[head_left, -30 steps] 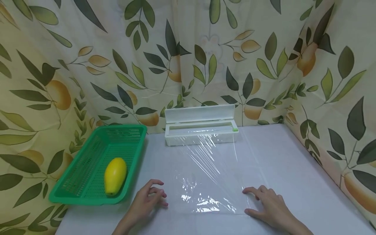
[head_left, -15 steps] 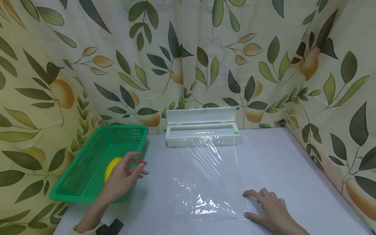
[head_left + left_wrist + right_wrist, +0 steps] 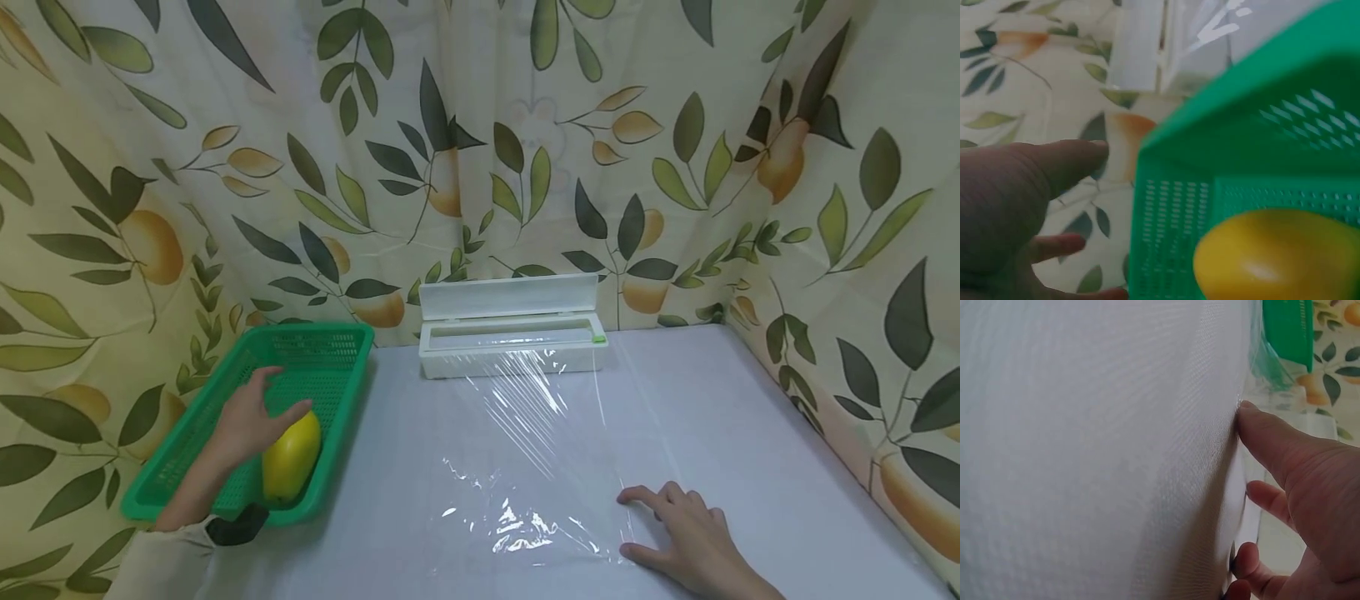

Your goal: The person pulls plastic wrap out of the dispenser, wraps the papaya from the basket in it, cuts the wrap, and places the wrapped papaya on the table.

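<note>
My left hand (image 3: 246,421) is over the green plastic basket (image 3: 347,433), thumb and fingers spread apart. Its thumb overlaps the top of a smooth, yellow, oblong fruit (image 3: 291,458) in the head view. In the left wrist view the fruit (image 3: 1279,256) lies inside the basket, and nothing is between the fingers. On the right, my right hand (image 3: 690,533) rests with thumb and fingers apart, fingertips at the right edge of a sheet of clear plastic wrap (image 3: 525,467). The right wrist view shows the fingertips (image 3: 1249,406) down on the white tabletop (image 3: 1085,450).
Behind the sheet stands a white cling-film box (image 3: 513,360) with its lid raised. The film runs from it toward the front, over the white-covered table (image 3: 697,392). A leaf-and-fruit patterned curtain (image 3: 487,108) encloses the back and sides.
My left hand has gone from beside the film's left edge, leftward and up to over the basket, beside the fruit. The right hand stays at the film's right edge.
</note>
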`<state>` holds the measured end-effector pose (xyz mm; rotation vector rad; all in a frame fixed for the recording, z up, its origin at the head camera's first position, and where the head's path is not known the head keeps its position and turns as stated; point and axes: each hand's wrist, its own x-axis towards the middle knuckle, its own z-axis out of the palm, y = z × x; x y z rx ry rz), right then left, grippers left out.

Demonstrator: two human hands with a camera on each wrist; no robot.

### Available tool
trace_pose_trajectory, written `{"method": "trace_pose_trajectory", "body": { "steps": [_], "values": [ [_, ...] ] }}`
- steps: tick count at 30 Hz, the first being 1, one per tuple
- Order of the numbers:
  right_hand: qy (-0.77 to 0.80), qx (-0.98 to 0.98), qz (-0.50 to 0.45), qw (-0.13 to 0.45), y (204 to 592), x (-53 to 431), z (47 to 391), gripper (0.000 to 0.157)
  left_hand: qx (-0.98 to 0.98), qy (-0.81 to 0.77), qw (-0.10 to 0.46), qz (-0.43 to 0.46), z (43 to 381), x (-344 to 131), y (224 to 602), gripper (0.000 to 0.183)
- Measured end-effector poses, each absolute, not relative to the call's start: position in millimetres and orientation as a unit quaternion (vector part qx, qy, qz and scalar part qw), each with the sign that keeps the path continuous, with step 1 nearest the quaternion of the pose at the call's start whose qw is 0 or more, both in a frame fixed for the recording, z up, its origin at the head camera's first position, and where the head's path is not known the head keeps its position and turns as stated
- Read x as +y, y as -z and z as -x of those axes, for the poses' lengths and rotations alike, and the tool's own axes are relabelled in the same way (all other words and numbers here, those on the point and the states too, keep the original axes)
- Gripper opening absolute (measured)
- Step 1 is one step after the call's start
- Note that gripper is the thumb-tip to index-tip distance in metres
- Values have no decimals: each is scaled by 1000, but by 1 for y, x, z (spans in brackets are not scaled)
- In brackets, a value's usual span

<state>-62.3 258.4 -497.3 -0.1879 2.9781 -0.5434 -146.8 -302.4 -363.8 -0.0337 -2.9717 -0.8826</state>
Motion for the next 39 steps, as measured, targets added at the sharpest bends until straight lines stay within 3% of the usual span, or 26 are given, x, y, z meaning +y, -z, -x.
{"method": "trace_pose_trajectory", "body": {
  "steps": [6, 11, 19, 39],
  "values": [
    [180, 980, 67, 46, 499, 259, 62, 68, -960, 253, -111, -36, 155, -316, 373, 105],
    [181, 980, 64, 48, 501, 260, 62, 68, -945, 277, -163, -61, 156, -317, 377, 104],
    [183, 980, 70, 40, 502, 262, 60, 67, -944, 279, -175, -33, 156, -316, 384, 87],
    [177, 980, 82, 27, 500, 261, 62, 66, -928, 310, -207, -8, 163, -325, 389, 70]
  ]
}}
